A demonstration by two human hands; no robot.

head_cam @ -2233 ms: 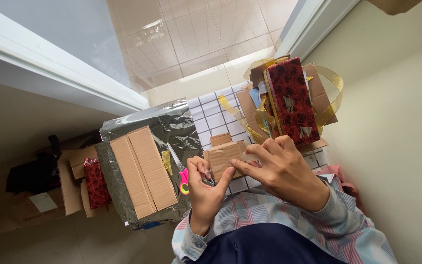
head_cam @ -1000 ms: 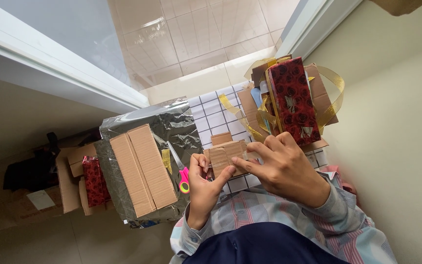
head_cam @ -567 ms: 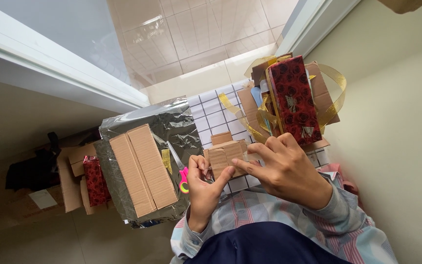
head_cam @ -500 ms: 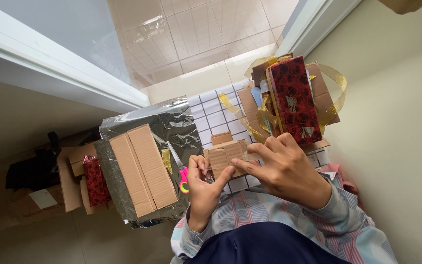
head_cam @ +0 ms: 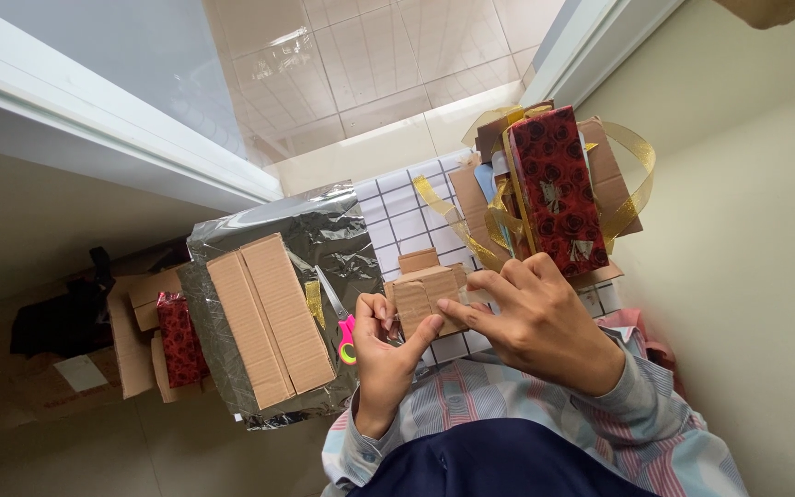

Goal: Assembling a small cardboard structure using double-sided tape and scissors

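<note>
Both my hands hold a small brown cardboard box over a white sheet with a dark grid. My left hand grips its near left edge, thumb on the top flap. My right hand covers its right side, fingers pressing the flap down. Part of the box is hidden under my right fingers.
A bigger cardboard box lies on silver wrapping paper to the left. Pink-handled scissors rest beside it. A red rose-patterned wrapped box with gold ribbon sits on cardboard beyond. More cardboard and a red package lie far left.
The hands stay on the small box, with only slight finger shifts on its flap. The view has barely moved.
</note>
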